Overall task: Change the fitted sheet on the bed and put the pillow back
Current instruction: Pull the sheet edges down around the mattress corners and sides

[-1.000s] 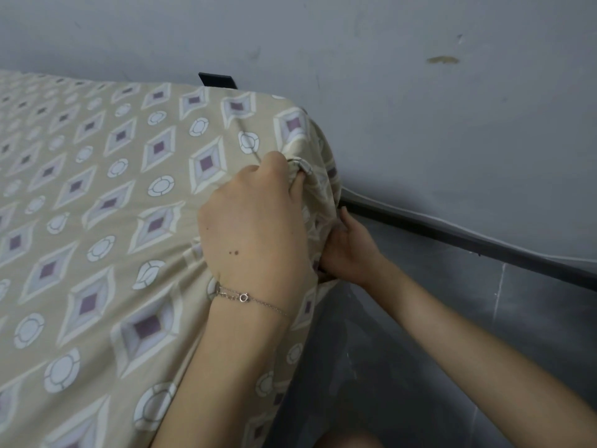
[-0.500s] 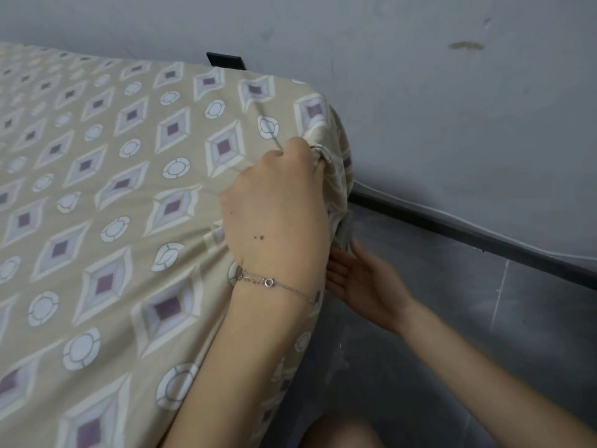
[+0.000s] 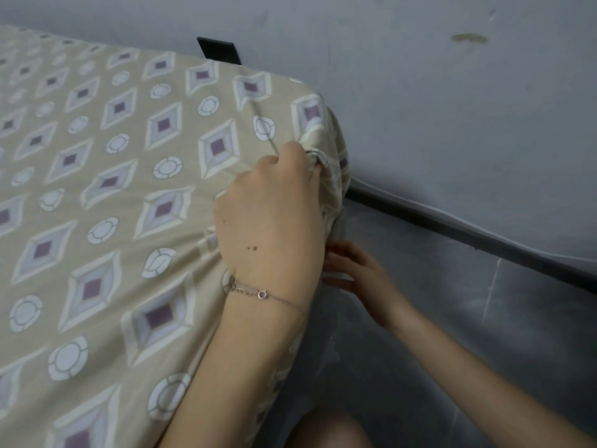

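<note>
Sheet (image 3: pixel 129 195) of beige diamond print lies spread wide and flat, bunched at its corner beside the wall (image 3: pixel 452 118). Our left hand (image 3: pixel 271 221) grips that bunch, fingers curled tight. Our right hand (image 3: pixel 358 273) reaches beneath; its grip we cannot tell. We should pull taut, then tuck under.

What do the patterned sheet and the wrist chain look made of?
Fitted sheet: woven fabric, likely cotton or a blend, matte; it bunches and creases where the left hand grips it. Bracelet: thin silvery metal chain, glinting, with a ring clasp.
</note>
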`<move>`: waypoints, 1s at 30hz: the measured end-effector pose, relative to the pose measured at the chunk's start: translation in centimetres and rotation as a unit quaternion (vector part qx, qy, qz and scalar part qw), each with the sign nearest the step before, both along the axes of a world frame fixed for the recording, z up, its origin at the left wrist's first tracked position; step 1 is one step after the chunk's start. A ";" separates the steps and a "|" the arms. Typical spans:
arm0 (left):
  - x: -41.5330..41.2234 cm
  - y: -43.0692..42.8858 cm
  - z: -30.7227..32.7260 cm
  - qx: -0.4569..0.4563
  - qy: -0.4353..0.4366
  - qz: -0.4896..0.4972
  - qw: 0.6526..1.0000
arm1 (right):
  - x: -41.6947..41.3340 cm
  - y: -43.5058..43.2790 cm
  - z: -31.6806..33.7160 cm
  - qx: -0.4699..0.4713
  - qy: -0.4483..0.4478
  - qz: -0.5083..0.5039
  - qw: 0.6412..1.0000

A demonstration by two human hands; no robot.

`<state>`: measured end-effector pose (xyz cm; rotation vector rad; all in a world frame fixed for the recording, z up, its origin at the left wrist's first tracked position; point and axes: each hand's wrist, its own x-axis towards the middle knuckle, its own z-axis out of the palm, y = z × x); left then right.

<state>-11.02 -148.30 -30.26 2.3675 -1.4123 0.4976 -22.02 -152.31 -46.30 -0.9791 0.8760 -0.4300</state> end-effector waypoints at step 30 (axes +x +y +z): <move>0.8 11.2 36.0 0.078 0.575 0.113 0.807 | -0.4 1.4 50.2 -0.032 0.240 0.058 0.968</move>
